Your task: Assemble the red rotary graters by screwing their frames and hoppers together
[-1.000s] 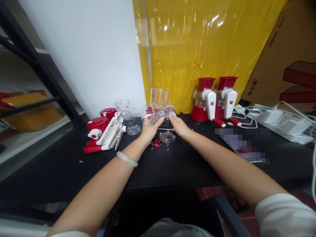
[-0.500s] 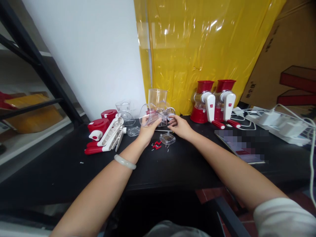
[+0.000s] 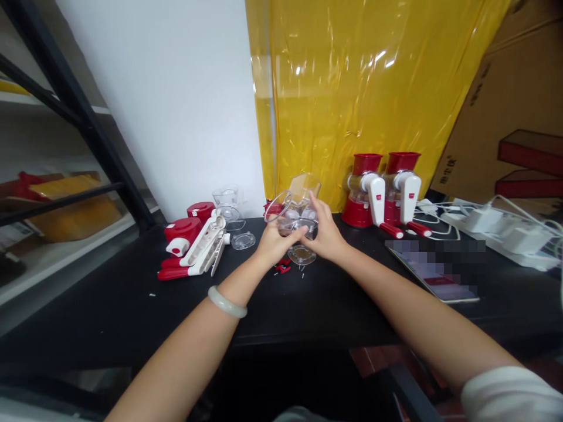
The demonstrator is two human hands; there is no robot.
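My left hand (image 3: 273, 245) and my right hand (image 3: 324, 237) both grip a clear plastic housing (image 3: 294, 205), held tilted above the black table (image 3: 132, 305). Fingers of each hand wrap round its lower part. A pale bangle (image 3: 226, 302) sits on my left wrist. Just under the hands lies a clear round disc (image 3: 301, 255), with small red clips (image 3: 282, 269) and tiny screws beside it. To the left lie red-and-white appliance parts (image 3: 193, 246) on their side.
Two assembled red-and-white hand-crank machines (image 3: 382, 184) stand at the back against yellow plastic sheeting (image 3: 360, 82). Clear parts (image 3: 229, 202) sit near the wall. White chargers and cables (image 3: 497, 228) lie at right, a flat device (image 3: 435, 275) nearer. Black shelving (image 3: 65, 117) rises at left.
The clear housing has been tipped upward and drawn closer. My right hand moved from its end to grip it alongside my left. The camera shifted slightly.
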